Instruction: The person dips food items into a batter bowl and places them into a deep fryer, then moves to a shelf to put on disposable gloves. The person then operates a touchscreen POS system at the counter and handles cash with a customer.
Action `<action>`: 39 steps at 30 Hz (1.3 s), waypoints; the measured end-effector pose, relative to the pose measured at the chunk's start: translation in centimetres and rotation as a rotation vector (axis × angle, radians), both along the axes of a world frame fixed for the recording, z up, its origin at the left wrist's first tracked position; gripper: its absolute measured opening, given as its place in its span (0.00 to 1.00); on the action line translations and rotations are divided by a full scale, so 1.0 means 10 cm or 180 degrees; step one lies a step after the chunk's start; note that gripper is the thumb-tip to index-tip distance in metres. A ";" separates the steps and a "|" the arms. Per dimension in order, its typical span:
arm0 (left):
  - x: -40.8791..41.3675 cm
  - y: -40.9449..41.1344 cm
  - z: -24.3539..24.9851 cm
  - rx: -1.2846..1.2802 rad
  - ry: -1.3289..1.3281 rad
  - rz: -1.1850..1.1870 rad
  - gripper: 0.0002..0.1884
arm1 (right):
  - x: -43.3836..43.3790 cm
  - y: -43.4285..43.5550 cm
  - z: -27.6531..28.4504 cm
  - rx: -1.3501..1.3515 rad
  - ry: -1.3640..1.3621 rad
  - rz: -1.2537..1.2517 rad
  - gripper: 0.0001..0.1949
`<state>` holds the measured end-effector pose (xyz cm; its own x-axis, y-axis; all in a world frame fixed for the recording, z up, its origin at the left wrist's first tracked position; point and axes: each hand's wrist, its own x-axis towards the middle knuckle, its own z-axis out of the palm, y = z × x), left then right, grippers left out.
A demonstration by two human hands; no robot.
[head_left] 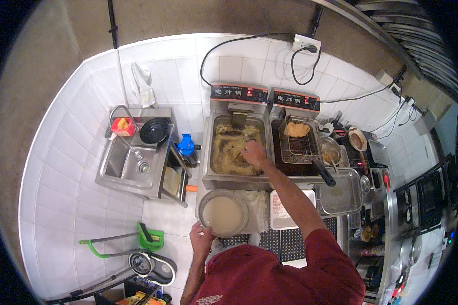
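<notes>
My right hand (255, 153) is over the left electric deep fryer (208, 152), fingers bent down above the foaming oil (229, 152); whether it holds anything is hidden. My left hand (203, 235) grips the rim of a round bowl of pale batter (223, 213) below that fryer. In the right fryer (295, 173) a wire basket (290, 154) with a black handle carries one golden fried piece (297, 130). Beneath my right forearm lies a white tray (273, 217) with reddish contents.
A steel sink (118, 179) holding a black bowl (154, 130) stands left, a blue filter housing (187, 146) beside it. A rimmed metal tray (339, 192), a mesh strainer (330, 150) and a pan (357, 139) are at right. A green dustpan (151, 238) and mop bucket (156, 268) stand lower left.
</notes>
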<state>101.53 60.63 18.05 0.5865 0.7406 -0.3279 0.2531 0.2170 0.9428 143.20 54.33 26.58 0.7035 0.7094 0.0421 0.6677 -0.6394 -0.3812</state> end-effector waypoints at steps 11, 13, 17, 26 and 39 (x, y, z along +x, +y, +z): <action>0.45 0.04 -0.74 -0.0360 -0.0309 -0.1164 0.10 | -0.25 -0.60 0.47 0.0686 0.0080 -0.0905 0.22; 0.56 0.10 -0.87 -0.0303 -0.0338 -0.1298 0.10 | -0.67 -0.70 0.52 0.1179 -0.0036 -0.1166 0.20; 0.73 0.09 -0.88 -0.0336 -0.0447 -0.1670 0.09 | -1.24 -0.98 -0.04 0.0736 -0.0345 -0.1105 0.18; 0.70 0.14 -0.93 -0.0822 -0.0075 -0.1584 0.07 | -1.99 -1.64 0.32 0.2179 -0.0234 -0.2500 0.17; 0.43 -0.46 -0.43 -0.1545 -0.0760 -0.0049 0.14 | -2.66 -2.89 -1.39 0.0192 0.0341 -0.2075 0.25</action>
<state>105.83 56.06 13.73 0.6962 0.5278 -0.4866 0.0508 0.6400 0.7667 116.61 25.38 12.64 0.9904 0.1356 -0.0256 0.1076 -0.8751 -0.4718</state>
